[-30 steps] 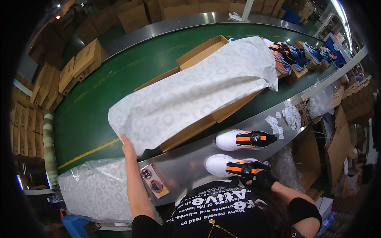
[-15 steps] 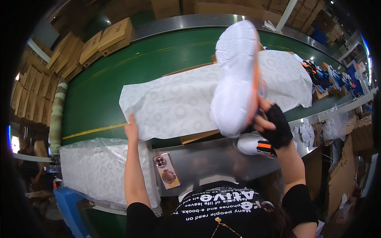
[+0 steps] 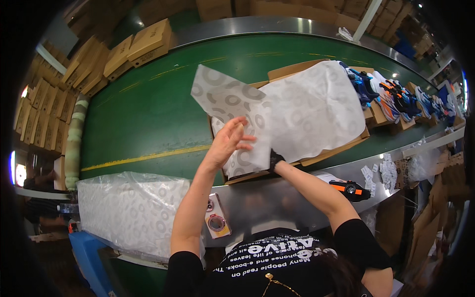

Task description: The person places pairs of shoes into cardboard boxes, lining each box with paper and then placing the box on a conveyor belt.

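- Two hands are working at one open cardboard box [image 3: 316,157] on the green conveyor belt [image 3: 148,119], and the printed tissue sheet [image 3: 277,114] draped over that box is the thing both are reaching.
- Left hand [image 3: 231,140] is lying with fingers spread and loose at the sheet's near flap, touching its edge rather than clearly pinching it; the bulk of the paper is running away from this hand toward two o'clock.
- Right hand [image 3: 273,159] is slipping under the flap at about four o'clock from the left hand; only a dark glove cuff is showing, so I cannot tell whether its fingers are closed on anything.
- Long axis of the sheet is lying from lower left to upper right, along the box, with one corner lifting toward eleven o'clock.
- Left hand is the nearer one to the raised flap; right is nearer the box interior.
- Box contents are being hidden entirely by the paper.
- White shoe with orange strap [image 3: 344,187] is sitting on the steel ledge [image 3: 257,203] at four o'clock, partly cut off by the right forearm.
- Wrapped stack of tissue [image 3: 131,210] is resting at eight o'clock.
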Demonstrator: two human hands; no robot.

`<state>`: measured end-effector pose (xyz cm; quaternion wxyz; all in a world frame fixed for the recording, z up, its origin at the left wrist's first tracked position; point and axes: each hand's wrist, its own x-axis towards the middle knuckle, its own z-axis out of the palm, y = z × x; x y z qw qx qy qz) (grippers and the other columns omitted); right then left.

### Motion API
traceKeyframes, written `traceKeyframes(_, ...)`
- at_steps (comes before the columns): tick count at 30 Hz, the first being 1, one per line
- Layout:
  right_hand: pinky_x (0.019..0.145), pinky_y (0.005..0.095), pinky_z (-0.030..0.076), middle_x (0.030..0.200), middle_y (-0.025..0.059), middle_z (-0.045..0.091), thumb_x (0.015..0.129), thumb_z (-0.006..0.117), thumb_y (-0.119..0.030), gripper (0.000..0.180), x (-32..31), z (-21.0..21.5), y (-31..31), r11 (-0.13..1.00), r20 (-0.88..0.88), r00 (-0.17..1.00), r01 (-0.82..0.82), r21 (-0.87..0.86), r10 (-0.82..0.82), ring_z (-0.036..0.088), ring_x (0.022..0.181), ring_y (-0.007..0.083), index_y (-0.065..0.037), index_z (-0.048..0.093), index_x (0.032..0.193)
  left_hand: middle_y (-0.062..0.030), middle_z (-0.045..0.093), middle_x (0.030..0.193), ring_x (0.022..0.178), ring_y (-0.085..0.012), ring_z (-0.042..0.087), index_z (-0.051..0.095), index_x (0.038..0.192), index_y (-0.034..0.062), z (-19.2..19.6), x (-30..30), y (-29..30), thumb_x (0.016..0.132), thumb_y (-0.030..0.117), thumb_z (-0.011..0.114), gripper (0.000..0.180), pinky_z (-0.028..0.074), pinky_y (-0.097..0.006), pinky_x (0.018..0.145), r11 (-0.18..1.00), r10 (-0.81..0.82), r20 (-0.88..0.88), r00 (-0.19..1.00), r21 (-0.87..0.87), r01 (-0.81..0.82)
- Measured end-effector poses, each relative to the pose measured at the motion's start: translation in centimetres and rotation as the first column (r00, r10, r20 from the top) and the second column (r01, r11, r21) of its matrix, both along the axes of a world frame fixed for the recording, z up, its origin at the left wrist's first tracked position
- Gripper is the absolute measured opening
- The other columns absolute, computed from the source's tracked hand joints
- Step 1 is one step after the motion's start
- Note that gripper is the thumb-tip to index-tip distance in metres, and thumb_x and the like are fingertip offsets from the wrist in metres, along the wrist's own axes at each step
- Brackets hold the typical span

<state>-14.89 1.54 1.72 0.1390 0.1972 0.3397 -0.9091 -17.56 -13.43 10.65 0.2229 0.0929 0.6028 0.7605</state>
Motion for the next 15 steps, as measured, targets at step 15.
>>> traceKeyframes(15, 0.046, 0.0162, 0.036, 0.102, 0.0102, 0.054, 0.085, 0.046, -0.011, 0.029, 20.5, 8.0, 22.0, 0.108, -0.466, 0.725, 0.590, 0.800, -0.506, 0.043, 0.054, 0.0050, -0.005, 0.046, 0.113, -0.0075, 0.055, 0.065, 0.059, -0.0181, 0.053, 0.058, 0.074, 0.0015, -2.5, 2.1, 4.0, 0.069, 0.008, 0.066, 0.011, 0.042, -0.026, 0.054, 0.831, 0.194, -0.696, 0.691, -0.258, -0.493)
